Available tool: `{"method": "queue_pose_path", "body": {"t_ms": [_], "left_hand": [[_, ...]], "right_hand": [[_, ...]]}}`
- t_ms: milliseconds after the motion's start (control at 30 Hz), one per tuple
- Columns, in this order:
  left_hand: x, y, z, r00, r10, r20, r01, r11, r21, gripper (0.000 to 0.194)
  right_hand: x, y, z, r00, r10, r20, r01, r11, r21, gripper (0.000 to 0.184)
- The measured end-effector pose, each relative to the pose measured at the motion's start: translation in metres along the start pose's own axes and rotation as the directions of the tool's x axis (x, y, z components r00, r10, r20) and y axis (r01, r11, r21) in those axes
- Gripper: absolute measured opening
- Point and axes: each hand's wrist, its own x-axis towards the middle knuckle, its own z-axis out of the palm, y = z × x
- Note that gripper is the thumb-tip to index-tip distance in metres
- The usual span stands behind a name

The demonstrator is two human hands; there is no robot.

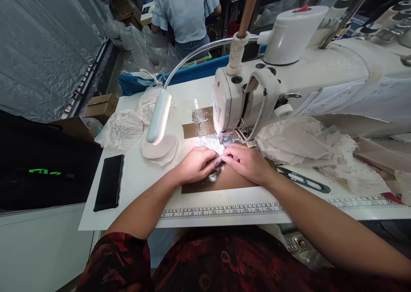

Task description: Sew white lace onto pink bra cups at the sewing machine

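Observation:
White lace fabric (208, 143) lies under the presser foot (225, 140) of a white sewing machine (226, 99). My left hand (199, 164) pinches the near edge of the lace, just in front of the foot. Close against it, my right hand (245, 161) pinches the same edge from the right, its fingertips almost meeting the left ones. Both hands rest over a brown taped patch (212, 183) on the table. A bright lamp (159, 116) on a bendable neck lights the spot. The fingers hide part of the held edge.
Lace cups (123, 131) and pale oval pieces (160, 148) lie left, near a black phone (109, 183). Sheer fabric pieces (298, 142) and thread snips (303, 179) are at right. A ruler tape (221, 211) runs along the front edge. A person (184, 13) sits beyond.

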Motion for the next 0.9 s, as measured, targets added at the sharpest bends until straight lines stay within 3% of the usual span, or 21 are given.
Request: {"method": "queue_pose_path", "body": {"t_ms": [100,233,333,433,667,900], "left_hand": [[0.002,-0.006,-0.001,1.000,-0.012,-0.028,0.007,0.986,-0.166,0.033],[0.005,-0.008,-0.002,0.998,-0.023,-0.059,0.007,0.966,-0.260,0.036],[0.005,-0.006,-0.002,0.998,-0.021,-0.061,0.002,0.953,-0.302,0.037],[0.005,-0.005,-0.002,0.998,-0.019,-0.061,-0.004,0.940,-0.342,0.037],[0.007,-0.008,0.003,0.998,0.023,-0.058,-0.042,0.934,-0.355,0.039],[0.009,-0.008,0.005,0.998,0.050,-0.046,-0.062,0.948,-0.311,0.038]], "right_hand": [[0.000,0.002,0.000,1.000,-0.020,-0.021,0.020,1.000,0.024,0.027],[-0.001,0.002,0.000,0.999,-0.005,-0.049,0.007,0.999,0.033,0.029],[-0.002,-0.001,0.002,0.998,0.021,-0.062,-0.024,0.999,-0.049,0.026],[-0.002,-0.004,0.004,0.996,-0.052,-0.076,0.037,0.983,-0.182,0.028],[-0.001,-0.011,0.006,0.976,-0.185,-0.115,0.142,0.941,-0.308,0.019],[-0.001,-0.010,0.011,0.963,-0.233,-0.134,0.152,0.883,-0.444,0.023]]}}
